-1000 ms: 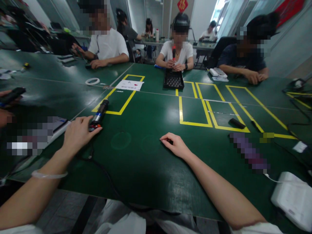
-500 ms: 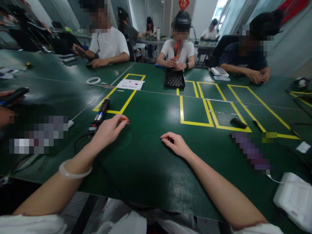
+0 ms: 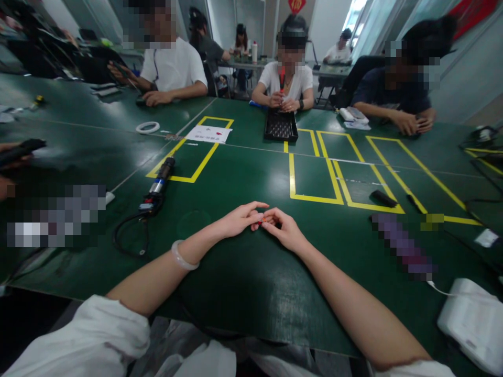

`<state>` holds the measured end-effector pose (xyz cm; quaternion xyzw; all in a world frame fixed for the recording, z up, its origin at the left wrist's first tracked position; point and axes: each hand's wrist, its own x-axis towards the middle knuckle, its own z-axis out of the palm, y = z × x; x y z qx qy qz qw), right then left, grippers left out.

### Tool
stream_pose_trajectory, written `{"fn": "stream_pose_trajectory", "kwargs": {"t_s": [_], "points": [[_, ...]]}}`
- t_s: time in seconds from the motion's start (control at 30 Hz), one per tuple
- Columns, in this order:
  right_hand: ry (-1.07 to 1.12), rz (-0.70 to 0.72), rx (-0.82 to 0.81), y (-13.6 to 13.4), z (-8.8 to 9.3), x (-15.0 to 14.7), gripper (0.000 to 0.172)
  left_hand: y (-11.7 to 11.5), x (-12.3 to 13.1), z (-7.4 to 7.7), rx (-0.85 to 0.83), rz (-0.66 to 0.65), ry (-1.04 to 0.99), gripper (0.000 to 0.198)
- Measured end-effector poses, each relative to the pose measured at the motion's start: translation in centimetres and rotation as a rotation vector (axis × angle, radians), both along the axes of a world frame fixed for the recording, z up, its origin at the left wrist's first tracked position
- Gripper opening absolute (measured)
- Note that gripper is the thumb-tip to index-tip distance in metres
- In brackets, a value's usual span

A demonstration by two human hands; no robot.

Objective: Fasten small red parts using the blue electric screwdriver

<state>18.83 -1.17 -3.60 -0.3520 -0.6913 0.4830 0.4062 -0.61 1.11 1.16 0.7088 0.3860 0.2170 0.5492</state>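
My left hand (image 3: 240,220), with a pale bangle (image 3: 184,256) at its wrist, meets my right hand (image 3: 286,229) above the green table (image 3: 243,277). A small orange-red piece (image 3: 260,222) shows between the fingertips of both hands; its kind is too small to make out. The left thumb and fingers pinch it from one side. From the other side, the curled right fingers close on it, and part of it is hidden. Left of my hands lies a corded black-and-silver cylindrical tool (image 3: 158,184).
Yellow tape outlines (image 3: 316,199) mark the table. A co-worker opposite holds a red-handled tool (image 3: 282,81) over a black tray (image 3: 281,137). A paper sheet (image 3: 208,134) and a tape roll (image 3: 148,127) lie farther left. At right are a black piece (image 3: 383,198) and a white box (image 3: 469,319).
My left hand has moved right, away from beside the corded tool, bringing the small orange-red piece to my right hand. My right hand has stayed nearly in place.
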Motion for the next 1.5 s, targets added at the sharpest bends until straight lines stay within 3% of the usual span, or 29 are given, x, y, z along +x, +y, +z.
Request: {"fn": "stream_pose_trajectory", "kwargs": {"t_s": [0.2, 0.3, 0.67, 1.5], "points": [[0.017, -0.078, -0.011, 0.0, -0.4, 0.0, 0.020, 0.3, -0.4, -1.0, -0.078, 0.085, -0.089, 0.034], [0.013, -0.093, -0.016, 0.0, -0.6, 0.0, 0.021, 0.2, -0.4, -1.2, -0.090, 0.059, -0.092, 0.030], [0.021, -0.119, -0.024, 0.3, -0.6, 0.1, 0.022, -0.4, -0.3, -1.7, 0.159, 0.058, -0.041, 0.023], [-0.052, -0.138, 0.141, 0.0, -0.1, -0.1, 0.012, -0.2, -0.7, -2.3, 0.267, 0.079, 0.021, 0.022]]}}
